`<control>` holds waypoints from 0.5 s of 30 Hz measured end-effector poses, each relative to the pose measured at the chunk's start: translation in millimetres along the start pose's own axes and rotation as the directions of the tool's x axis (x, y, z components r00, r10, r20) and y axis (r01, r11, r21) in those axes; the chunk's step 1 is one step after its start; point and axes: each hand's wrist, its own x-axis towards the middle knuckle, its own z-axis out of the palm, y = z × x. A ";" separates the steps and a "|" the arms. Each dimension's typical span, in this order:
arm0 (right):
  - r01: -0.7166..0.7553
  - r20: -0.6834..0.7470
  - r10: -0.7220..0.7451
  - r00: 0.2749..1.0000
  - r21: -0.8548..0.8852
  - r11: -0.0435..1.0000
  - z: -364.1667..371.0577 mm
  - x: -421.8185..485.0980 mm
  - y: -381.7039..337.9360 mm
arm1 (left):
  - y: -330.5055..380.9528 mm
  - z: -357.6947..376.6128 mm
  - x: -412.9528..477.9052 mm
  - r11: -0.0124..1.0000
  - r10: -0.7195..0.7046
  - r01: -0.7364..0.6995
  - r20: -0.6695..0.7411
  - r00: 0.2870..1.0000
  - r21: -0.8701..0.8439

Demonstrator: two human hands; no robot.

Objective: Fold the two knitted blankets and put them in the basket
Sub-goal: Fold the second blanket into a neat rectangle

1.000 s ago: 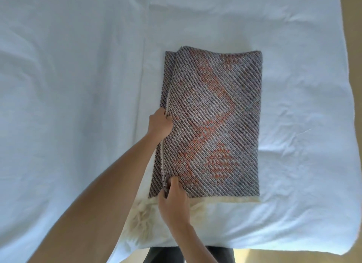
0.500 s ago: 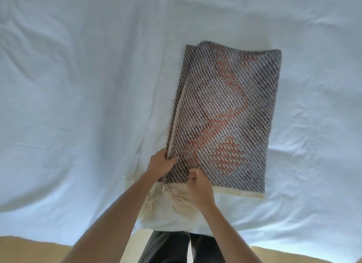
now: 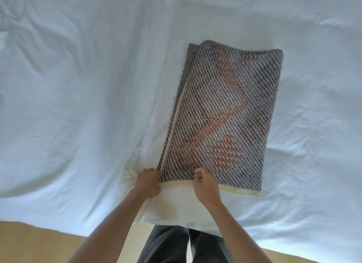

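A knitted blanket (image 3: 225, 110), grey and dark with an orange pattern and a cream border, lies folded into a long rectangle on the white sheet (image 3: 78, 86). My left hand (image 3: 147, 182) grips its near left corner, fingers curled round the edge. My right hand (image 3: 204, 183) pinches the near edge a little to the right, fingers curled over the cream border. A cream tassel (image 3: 128, 175) sticks out left of my left hand. No basket and no second blanket are in view.
The white sheet covers a wide bed and is wrinkled all around the blanket. Its near edge hangs over a tan floor (image 3: 39, 241). My dark trousers (image 3: 170, 245) show below the bed edge, between my arms.
My left hand slid down the blanket's left edge to the near corner. My right hand shifted right along the near edge. The view tipped down, showing the bed edge and floor.
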 end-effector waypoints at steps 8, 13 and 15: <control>0.052 -0.009 -0.052 0.999 -0.021 0.998 -14.3 13.4 -7.1 | 26.0 -34.6 18.1 0.855 -0.087 0.097 0.043 0.995 -0.509; 0.152 -0.025 -0.156 0.987 -0.116 0.982 -35.2 44.1 -32.0 | 56.1 -71.8 41.9 0.823 -0.125 0.022 -0.142 0.982 -0.568; 0.205 -0.049 -0.216 0.975 -0.166 0.964 -46.1 64.7 -49.0 | 68.8 -87.4 51.4 0.806 -0.122 -0.054 -0.255 0.959 -0.589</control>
